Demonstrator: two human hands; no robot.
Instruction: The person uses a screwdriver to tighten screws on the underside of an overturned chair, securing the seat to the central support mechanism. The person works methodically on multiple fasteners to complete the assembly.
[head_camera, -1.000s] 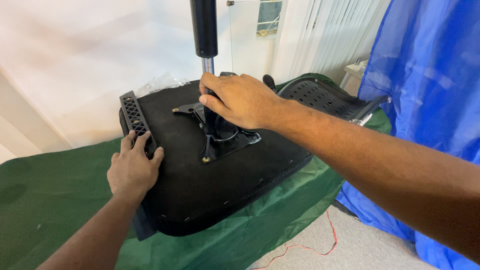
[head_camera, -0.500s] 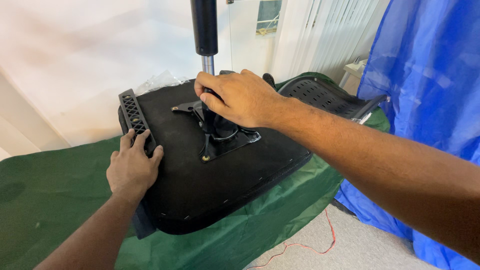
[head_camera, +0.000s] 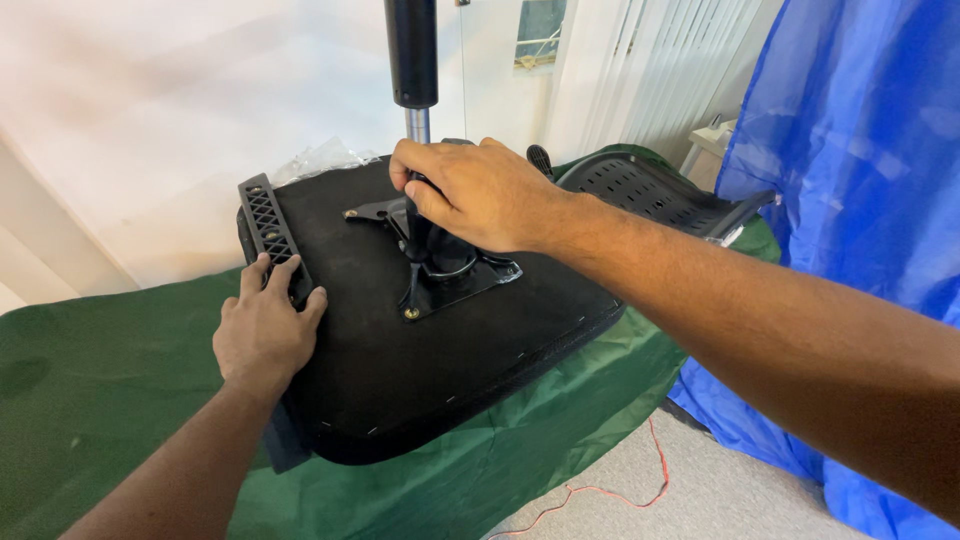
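Seat (head_camera: 400, 370) lies upside down on green cloth (head_camera: 90, 400). Your left hand (head_camera: 262, 335) stays flat, open, on its edge. Your right hand (head_camera: 478, 195) has curled tighter, gripping the gas post (head_camera: 418, 125) base; the seat is unmoved.

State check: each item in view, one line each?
Seat: upside down on the green cloth.
Gas cylinder: upright in the base plate.
Left hand: flat on the seat edge, by the armrest bracket.
Right hand: gripping the cylinder's foot.
Backrest: lying behind.
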